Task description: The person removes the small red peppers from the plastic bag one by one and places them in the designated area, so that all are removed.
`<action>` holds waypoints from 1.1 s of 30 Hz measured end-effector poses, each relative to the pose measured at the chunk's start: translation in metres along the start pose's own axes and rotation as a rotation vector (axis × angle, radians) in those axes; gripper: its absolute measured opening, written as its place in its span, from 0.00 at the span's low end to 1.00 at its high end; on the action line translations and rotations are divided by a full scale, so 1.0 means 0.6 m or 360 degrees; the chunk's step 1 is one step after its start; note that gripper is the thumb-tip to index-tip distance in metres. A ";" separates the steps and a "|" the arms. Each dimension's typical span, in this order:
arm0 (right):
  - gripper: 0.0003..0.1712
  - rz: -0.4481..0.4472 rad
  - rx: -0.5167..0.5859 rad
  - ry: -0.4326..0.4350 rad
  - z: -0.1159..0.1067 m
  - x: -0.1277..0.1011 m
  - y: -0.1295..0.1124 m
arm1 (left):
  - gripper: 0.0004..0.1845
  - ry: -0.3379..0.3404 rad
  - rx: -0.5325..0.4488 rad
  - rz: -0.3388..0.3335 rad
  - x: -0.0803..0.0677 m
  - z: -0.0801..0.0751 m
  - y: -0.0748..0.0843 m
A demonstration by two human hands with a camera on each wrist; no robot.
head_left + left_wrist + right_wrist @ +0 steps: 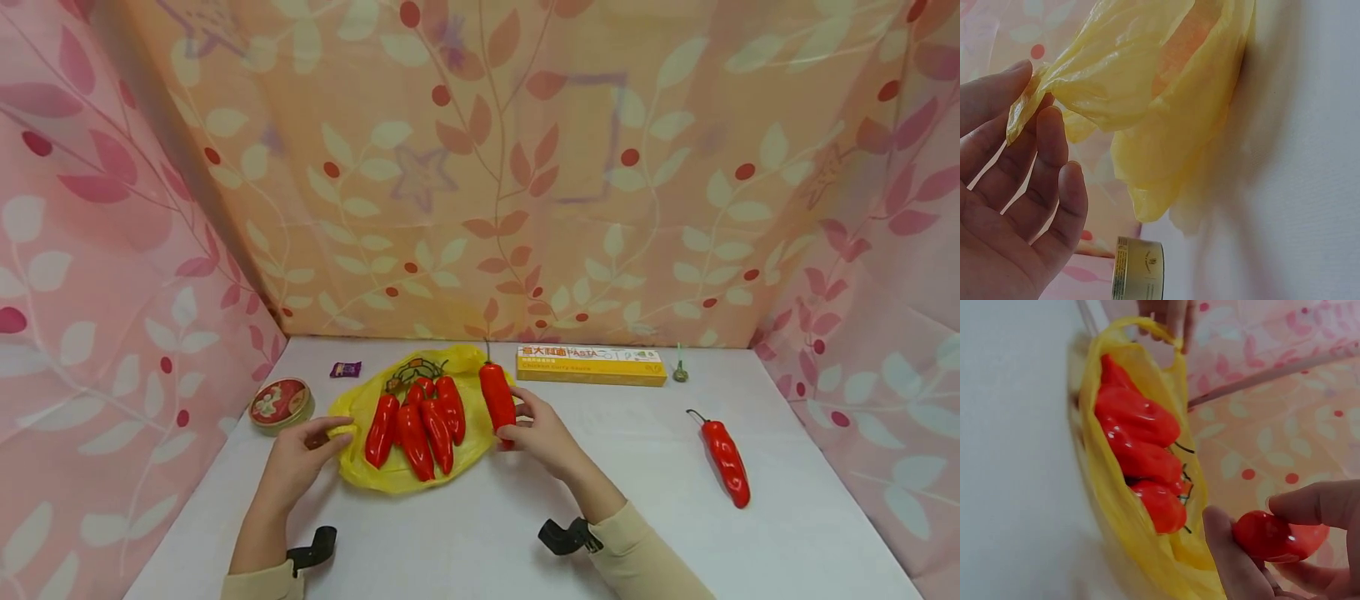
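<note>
Four glossy red peppers [416, 425] lie bunched in a thin yellow plastic bag [390, 475] spread on the white table [480, 517], and how far they reach down into it is hard to judge, since the film folds over their lower ends. From the left wrist view the peppers show only as an orange blur through the plastic, and the round tin [1140, 276] at the bottom is cut off by the frame edge.

A fifth red pepper [497, 397], smooth and shiny with a thin dark stem, stands nearly upright just at the bag's right edge. The right hand [542, 435] grasps its lower end between thumb and fingers; its tip is hidden in the grip.

The left hand [300, 458] pinches the bag's left rim, lifting a twisted corner of film between thumb and fingertips [1054, 125], the other fingers loosely bent.

Well apart to the right lies another red pepper [726, 461]. A long yellow pasta box [591, 365] sits by the floral backdrop, a small purple wrapper [346, 368] near the red-lidded tin; the little green thing [680, 372] beside the box is too small to identify.
</note>
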State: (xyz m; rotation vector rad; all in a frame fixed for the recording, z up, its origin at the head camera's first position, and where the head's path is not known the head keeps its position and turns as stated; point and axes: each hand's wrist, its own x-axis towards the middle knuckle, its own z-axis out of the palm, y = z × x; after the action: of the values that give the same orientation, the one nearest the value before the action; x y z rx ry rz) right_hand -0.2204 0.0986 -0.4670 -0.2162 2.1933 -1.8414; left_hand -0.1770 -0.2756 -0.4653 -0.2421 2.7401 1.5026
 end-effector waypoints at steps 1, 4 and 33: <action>0.40 0.0000 0.0040 -0.0014 -0.004 -0.004 -0.002 | 0.22 -0.0003 -0.0003 -0.0004 0.000 0.000 0.000; 0.37 0.0011 0.0106 -0.0021 -0.018 -0.014 -0.008 | 0.22 -0.0006 -0.0003 -0.0004 0.002 -0.001 -0.002; 0.45 0.0149 -0.0803 0.0534 -0.211 -0.126 0.016 | 0.23 -0.0029 0.0023 -0.0024 0.006 0.006 -0.005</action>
State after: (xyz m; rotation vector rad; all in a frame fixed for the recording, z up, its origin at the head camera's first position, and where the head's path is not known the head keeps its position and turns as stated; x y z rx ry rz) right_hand -0.1855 0.2407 -0.4482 0.1097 2.8181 -1.3200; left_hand -0.1803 -0.2749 -0.4701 -0.2473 2.7277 1.4737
